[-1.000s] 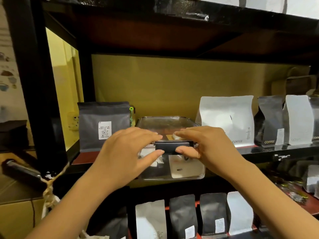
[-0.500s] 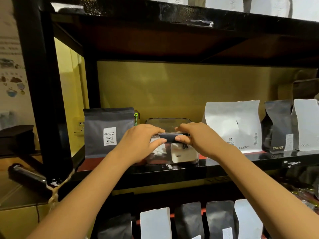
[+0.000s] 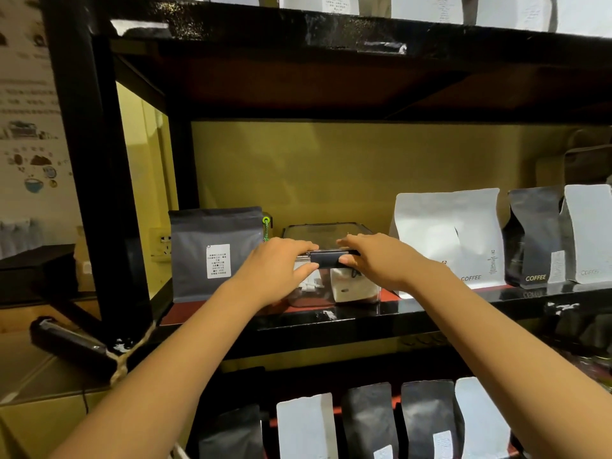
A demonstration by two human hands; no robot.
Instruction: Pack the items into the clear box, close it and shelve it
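Left hand: the left hand (image 3: pixel 276 270) grips the front left of the clear rectangular plastic box (image 3: pixel 334 283), fingers curled over the lid edge and thumb beneath, beside the black latch (image 3: pixel 326 260).
Right hand: the right hand (image 3: pixel 374 261) grips the front right in the same way, thumb under the latch's other end; the two hands sit close together with the latch between them.
Box: it stands with its lid on, on the glossy black shelf board with a red top (image 3: pixel 331 321), directly under both hands; white packets show through its front wall.
Left of the hands: a dark grey matte pouch with a white label (image 3: pixel 217 255) stands upright just beside the box.
Right of the hands: a white stand-up pouch printed COFFEE (image 3: pixel 453 236), then a dark grey COFFEE pouch (image 3: pixel 533 236) and a pale grey one (image 3: pixel 587 233).
Behind the hands: a mustard-yellow back wall (image 3: pixel 331 170).
Above the hands: another black shelf board (image 3: pixel 331 34) carrying white bags.
Below the arms: a lower shelf with alternating white and black pouches (image 3: pixel 367 422).
Far left: a black upright post (image 3: pixel 89 167), a wall poster with drawings (image 3: pixel 29 127), and a black cylinder tied with twine (image 3: pixel 69 342).
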